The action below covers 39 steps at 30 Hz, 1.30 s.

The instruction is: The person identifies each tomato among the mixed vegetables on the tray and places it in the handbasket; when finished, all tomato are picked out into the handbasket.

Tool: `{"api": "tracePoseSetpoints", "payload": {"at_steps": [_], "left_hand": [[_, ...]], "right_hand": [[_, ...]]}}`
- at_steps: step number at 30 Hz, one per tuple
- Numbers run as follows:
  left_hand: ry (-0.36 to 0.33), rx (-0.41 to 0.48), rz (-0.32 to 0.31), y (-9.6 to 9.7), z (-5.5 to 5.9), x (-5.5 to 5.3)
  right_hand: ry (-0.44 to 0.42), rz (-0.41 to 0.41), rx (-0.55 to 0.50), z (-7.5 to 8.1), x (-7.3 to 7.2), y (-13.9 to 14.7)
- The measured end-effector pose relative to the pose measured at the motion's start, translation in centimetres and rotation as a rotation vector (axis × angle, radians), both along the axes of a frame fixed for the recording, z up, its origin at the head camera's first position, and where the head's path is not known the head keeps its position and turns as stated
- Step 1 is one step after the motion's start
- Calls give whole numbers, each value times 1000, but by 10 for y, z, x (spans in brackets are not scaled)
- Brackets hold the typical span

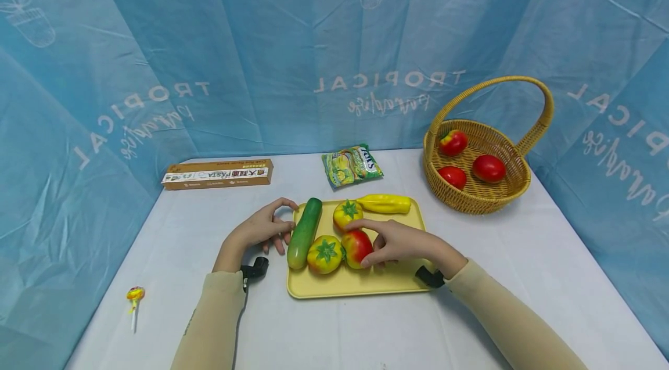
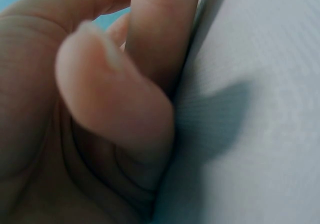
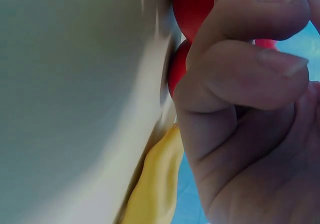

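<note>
On the yellow tray [image 1: 360, 287], my right hand [image 1: 399, 242] grips a red-and-yellow fruit [image 1: 356, 248], thumb on its near side and index finger over its far side. Two yellow fruits with green leafy caps lie beside it: one fruit [image 1: 325, 256] to its left, another fruit [image 1: 346, 214] behind it. A green cucumber [image 1: 305, 234] lies along the tray's left side. My left hand [image 1: 261, 227] is at that edge, fingers loosely bent beside the cucumber. In the left wrist view its fingers [image 2: 115, 89] hold nothing. A long yellow fruit [image 1: 385, 203] lies at the tray's back.
A wicker basket [image 1: 473, 203] with a tall handle stands back right, holding three red fruits. Behind the tray lies a green snack packet [image 1: 352, 166]. A pasta box [image 1: 216, 174] lies back left, a lollipop [image 1: 135, 297] front left. Blue curtain [image 1: 292, 108] borders the table.
</note>
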<state>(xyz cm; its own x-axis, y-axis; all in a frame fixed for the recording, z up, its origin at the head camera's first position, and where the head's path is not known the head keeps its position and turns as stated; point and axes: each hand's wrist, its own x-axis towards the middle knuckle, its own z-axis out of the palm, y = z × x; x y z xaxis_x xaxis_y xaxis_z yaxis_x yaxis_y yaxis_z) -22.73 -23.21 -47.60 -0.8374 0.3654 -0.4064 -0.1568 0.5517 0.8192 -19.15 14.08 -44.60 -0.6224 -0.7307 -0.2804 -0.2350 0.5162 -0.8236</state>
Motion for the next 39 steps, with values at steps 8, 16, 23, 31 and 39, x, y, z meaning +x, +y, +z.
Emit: {"api": "tracePoseSetpoints", "payload": {"at_steps": [8, 16, 23, 31, 39], "left_hand": [[-5, -1, 3, 1, 0, 0], [-6, 5, 4, 0, -1, 0], [-3, 13, 1, 0, -2, 0], [-3, 14, 4, 0, -2, 0], [-2, 15, -5, 0, -2, -1]], "right_hand": [[2, -2, -6, -3, 0, -1], [37, -20, 14, -4, -3, 2], [111, -11, 41, 0, -6, 7], [92, -5, 45, 4, -7, 13], [35, -12, 17, 17, -7, 19]]}}
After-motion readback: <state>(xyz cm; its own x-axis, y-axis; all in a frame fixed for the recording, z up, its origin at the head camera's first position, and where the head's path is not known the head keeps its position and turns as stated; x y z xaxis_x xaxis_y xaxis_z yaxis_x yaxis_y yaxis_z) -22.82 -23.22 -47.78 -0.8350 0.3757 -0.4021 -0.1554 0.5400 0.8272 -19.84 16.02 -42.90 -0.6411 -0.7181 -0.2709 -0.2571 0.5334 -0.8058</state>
